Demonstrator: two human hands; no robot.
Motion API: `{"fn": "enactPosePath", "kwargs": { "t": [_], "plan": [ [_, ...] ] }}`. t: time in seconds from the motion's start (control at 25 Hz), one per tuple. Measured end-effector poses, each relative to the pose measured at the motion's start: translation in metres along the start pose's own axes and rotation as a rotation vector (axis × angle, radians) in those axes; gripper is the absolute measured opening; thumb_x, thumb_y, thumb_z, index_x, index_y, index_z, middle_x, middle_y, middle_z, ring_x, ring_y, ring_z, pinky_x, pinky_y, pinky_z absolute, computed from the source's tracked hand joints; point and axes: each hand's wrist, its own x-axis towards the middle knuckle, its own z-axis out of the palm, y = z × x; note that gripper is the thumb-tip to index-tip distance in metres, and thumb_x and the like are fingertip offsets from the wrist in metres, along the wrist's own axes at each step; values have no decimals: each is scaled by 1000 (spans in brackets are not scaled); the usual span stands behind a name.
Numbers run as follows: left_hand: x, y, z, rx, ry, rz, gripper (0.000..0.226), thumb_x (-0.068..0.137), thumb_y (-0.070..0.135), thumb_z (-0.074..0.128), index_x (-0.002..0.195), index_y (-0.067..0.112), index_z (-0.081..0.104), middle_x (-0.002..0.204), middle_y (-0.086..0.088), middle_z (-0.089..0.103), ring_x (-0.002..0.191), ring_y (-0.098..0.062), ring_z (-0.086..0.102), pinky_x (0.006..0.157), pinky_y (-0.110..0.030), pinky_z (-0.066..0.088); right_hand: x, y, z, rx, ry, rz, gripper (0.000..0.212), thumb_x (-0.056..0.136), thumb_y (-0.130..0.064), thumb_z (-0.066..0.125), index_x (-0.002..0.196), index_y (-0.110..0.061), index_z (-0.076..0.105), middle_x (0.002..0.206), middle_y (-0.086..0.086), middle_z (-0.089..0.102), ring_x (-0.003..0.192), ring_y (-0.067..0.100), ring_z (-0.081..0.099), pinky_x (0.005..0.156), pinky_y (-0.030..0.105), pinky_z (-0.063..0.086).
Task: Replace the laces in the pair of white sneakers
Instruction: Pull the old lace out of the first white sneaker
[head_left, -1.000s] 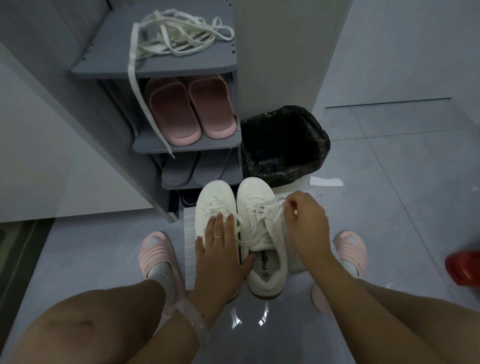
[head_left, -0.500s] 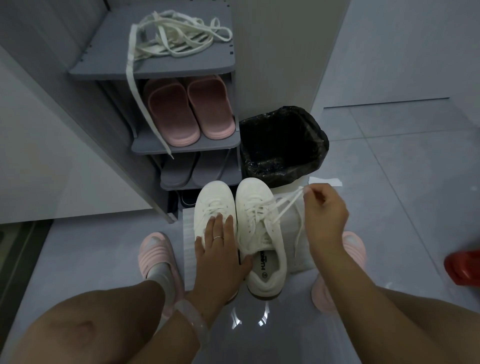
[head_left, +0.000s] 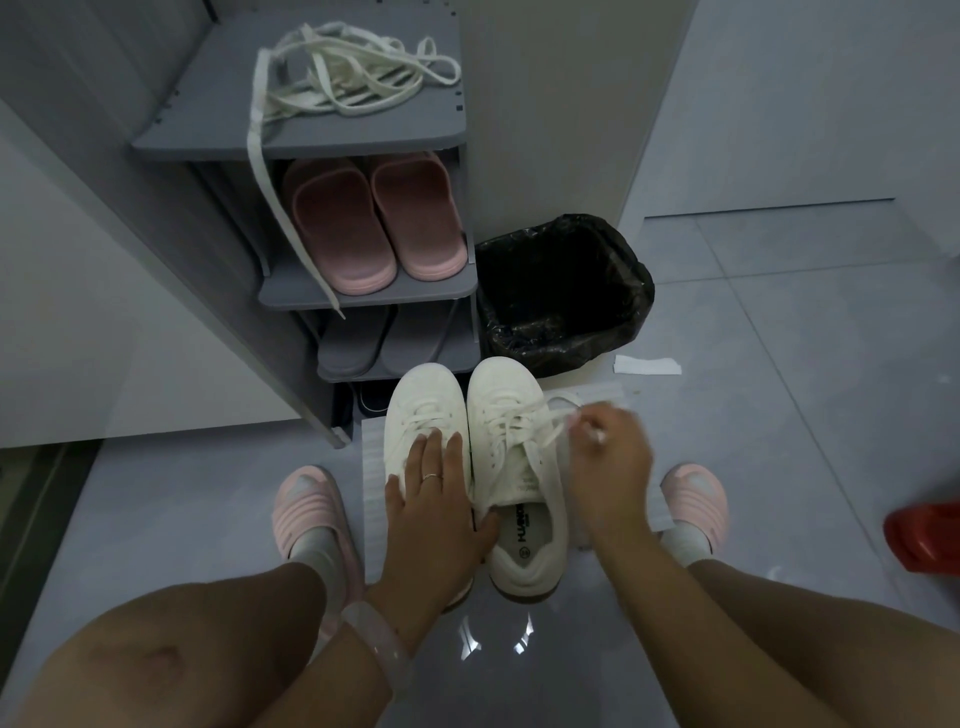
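Right hand swung back in from 3 o'clock, fingers pinching the old lace on the right sneaker. Left hand lies flat, fingers spread, on the left sneaker. Unlacing's barely started; new laces wait at 12 o'clock.

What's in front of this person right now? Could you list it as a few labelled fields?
Setting: grey tiled floor beside a shoe rack
Sneakers: left sneaker and right sneaker, side by side on white sheet
Left hand: flat on left sneaker
Right hand: pinching the right sneaker's lace
Spare laces: heaped on top shelf, one end dangling
Nearby: pink slippers, bin with black liner
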Motion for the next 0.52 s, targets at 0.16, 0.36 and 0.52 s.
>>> {"fn": "enactPosePath", "kwargs": {
  "t": [0.16,0.36,0.52],
  "plan": [
    [-1,0,-1,-11,3,7,85,88,48,47,148,16,-4,157,-4,-6,145,-19,-10,116,-42,7,15,-5,-14,117,101,152,21,86,-16,63,106,-9,61,115,9,47,106,25,49,88,17,35],
    [-1,2,-3,0,-22,-14,84,89,48,45,148,17,-6,157,-3,-9,145,-19,-12,117,-43,6,-19,10,8,-231,-155,84,36,84,-27,64,115,-11,57,138,10,37,128,28,31,101,40,38],
    [-1,3,-2,10,-26,-18,83,89,48,45,148,18,-5,157,-4,-9,145,-19,-12,116,-43,6,-11,23,18,-189,-202,27,17,85,-26,63,82,-10,67,105,9,61,108,27,49,75,23,30]
  ]
}}
